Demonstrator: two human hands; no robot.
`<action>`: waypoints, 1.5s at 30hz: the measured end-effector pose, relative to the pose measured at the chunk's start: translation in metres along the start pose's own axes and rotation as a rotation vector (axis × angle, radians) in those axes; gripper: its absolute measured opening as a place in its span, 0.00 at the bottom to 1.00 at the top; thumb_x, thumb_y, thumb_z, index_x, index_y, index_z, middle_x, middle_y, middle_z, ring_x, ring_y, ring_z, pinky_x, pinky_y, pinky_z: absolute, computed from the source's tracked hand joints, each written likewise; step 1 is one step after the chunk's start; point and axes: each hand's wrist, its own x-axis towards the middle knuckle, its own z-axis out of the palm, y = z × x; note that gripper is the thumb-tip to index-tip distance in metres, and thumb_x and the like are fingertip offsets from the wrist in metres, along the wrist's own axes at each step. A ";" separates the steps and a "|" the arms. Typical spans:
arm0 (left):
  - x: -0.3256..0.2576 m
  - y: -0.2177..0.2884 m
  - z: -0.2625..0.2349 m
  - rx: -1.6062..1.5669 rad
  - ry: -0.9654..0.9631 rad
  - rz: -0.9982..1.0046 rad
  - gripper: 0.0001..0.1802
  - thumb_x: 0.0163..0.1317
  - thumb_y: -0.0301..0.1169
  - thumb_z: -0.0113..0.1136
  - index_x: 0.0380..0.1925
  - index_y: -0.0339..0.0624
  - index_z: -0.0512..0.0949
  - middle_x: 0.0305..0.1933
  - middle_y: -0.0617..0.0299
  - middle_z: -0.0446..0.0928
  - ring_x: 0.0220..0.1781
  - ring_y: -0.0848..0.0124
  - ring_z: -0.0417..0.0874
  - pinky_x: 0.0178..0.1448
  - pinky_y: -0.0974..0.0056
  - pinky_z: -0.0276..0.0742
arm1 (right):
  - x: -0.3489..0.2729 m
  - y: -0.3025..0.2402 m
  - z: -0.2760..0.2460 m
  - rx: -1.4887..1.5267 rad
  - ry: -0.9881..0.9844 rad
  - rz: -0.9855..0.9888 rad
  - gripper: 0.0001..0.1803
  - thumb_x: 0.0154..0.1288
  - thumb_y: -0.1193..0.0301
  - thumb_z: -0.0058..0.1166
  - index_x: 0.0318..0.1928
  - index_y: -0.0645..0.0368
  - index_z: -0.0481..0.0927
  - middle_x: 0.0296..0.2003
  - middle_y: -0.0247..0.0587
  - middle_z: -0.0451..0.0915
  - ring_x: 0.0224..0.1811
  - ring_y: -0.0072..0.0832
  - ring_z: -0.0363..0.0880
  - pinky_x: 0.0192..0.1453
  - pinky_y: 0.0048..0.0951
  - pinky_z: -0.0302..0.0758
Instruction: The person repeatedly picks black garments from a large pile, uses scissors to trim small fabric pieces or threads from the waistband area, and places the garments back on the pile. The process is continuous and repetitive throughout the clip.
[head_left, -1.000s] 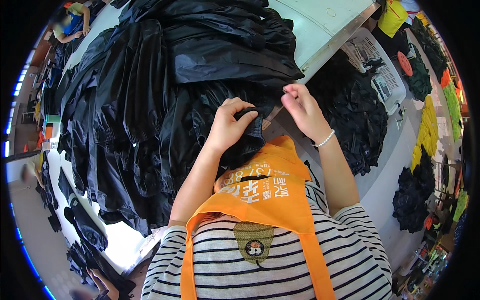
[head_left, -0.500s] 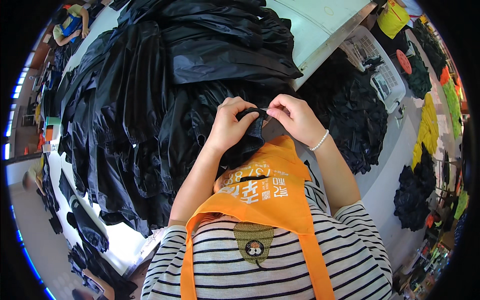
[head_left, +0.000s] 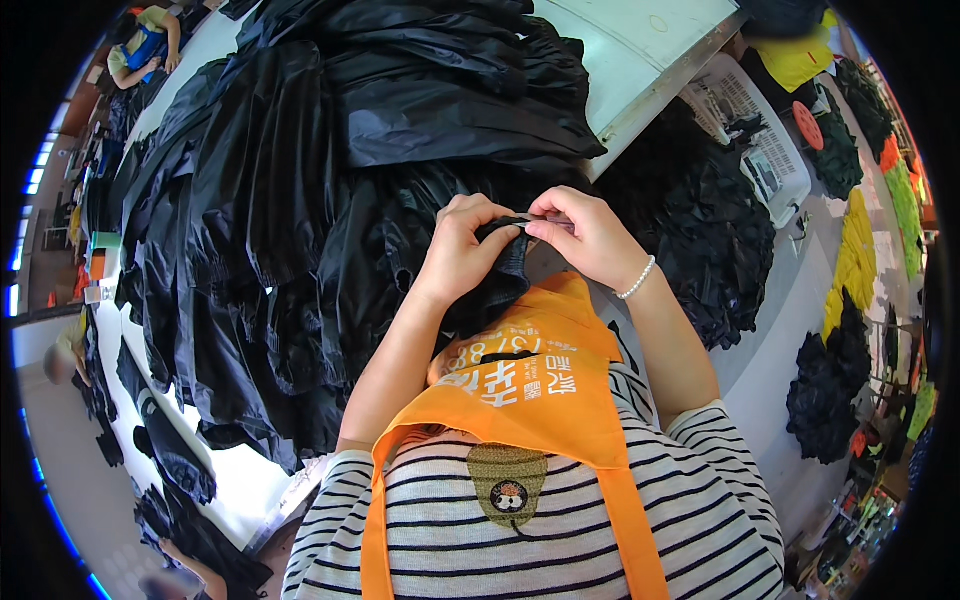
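Note:
My left hand [head_left: 466, 245] pinches the edge of a black garment [head_left: 512, 268] between thumb and fingers. Its gathered, elastic-looking edge hangs down over my orange apron [head_left: 545, 325]. Close by, my right hand [head_left: 588, 238] has thumb and fingertips pressed together right at that edge. A thin, light sliver shows at those fingertips, too small to name. The two hands nearly touch, in front of a big heap of shiny black garments [head_left: 430, 125] on the table. The garment's lower part is lost among the folds and the apron.
To the right a black fabric pile [head_left: 700, 230] lies beside a white plastic basket [head_left: 765, 140]. A pale table corner [head_left: 640, 50] juts in at the top. Yellow cloth [head_left: 852, 255] and a dark bundle [head_left: 828, 385] lie further right. Another person [head_left: 145, 50] stands far left.
My right fingertips have shifted slightly left, nearer my left thumb. At the upper right, a dark blurred shape has come in by the yellow bag. The garment stays in my left hand.

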 end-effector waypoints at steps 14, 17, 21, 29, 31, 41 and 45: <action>0.000 -0.003 0.001 -0.044 0.019 0.007 0.08 0.54 0.25 0.64 0.34 0.35 0.81 0.31 0.58 0.77 0.39 0.63 0.74 0.47 0.64 0.68 | 0.000 0.006 0.006 0.178 0.158 0.023 0.10 0.62 0.73 0.61 0.40 0.64 0.77 0.30 0.36 0.79 0.29 0.18 0.73 0.36 0.20 0.72; 0.000 -0.003 0.001 0.068 0.001 0.077 0.08 0.54 0.25 0.64 0.34 0.35 0.81 0.31 0.58 0.77 0.40 0.63 0.74 0.48 0.64 0.68 | 0.003 -0.006 0.018 0.172 0.173 0.013 0.08 0.58 0.76 0.64 0.36 0.65 0.78 0.28 0.27 0.74 0.26 0.11 0.65 0.30 0.15 0.64; -0.004 0.000 -0.002 -0.003 0.016 0.019 0.06 0.53 0.25 0.64 0.31 0.35 0.81 0.31 0.58 0.77 0.40 0.63 0.75 0.49 0.63 0.68 | 0.008 0.005 0.027 0.056 0.313 0.009 0.07 0.59 0.75 0.63 0.29 0.65 0.79 0.24 0.34 0.76 0.24 0.17 0.70 0.30 0.20 0.68; -0.067 -0.017 -0.116 -0.768 0.324 0.080 0.11 0.58 0.37 0.54 0.23 0.43 0.69 0.28 0.60 0.66 0.42 0.64 0.69 0.58 0.57 0.62 | -0.005 0.048 0.000 -0.201 0.494 -0.019 0.17 0.53 0.67 0.69 0.39 0.63 0.79 0.30 0.41 0.78 0.31 0.33 0.79 0.36 0.26 0.75; -0.072 -0.006 -0.138 -0.958 0.461 0.145 0.13 0.60 0.38 0.53 0.21 0.48 0.64 0.27 0.62 0.63 0.42 0.64 0.68 0.63 0.55 0.59 | 0.006 0.024 0.023 -0.279 0.545 -0.137 0.27 0.49 0.67 0.70 0.50 0.57 0.75 0.43 0.42 0.76 0.42 0.35 0.80 0.42 0.31 0.78; -0.108 -0.095 -0.319 -1.112 0.785 -0.021 0.20 0.60 0.39 0.54 0.11 0.52 0.64 0.14 0.69 0.58 0.21 0.71 0.62 0.39 0.58 0.65 | 0.107 0.027 -0.052 -0.863 0.548 -0.260 0.04 0.59 0.69 0.56 0.34 0.53 0.76 0.32 0.41 0.78 0.35 0.44 0.79 0.36 0.42 0.76; -0.054 -0.111 -0.244 0.567 0.545 -0.513 0.21 0.62 0.43 0.57 0.17 0.39 0.76 0.16 0.60 0.71 0.24 0.62 0.74 0.36 0.59 0.72 | 0.125 0.057 -0.066 -0.872 0.401 0.070 0.12 0.62 0.60 0.56 0.31 0.56 0.78 0.31 0.44 0.80 0.35 0.48 0.79 0.39 0.44 0.76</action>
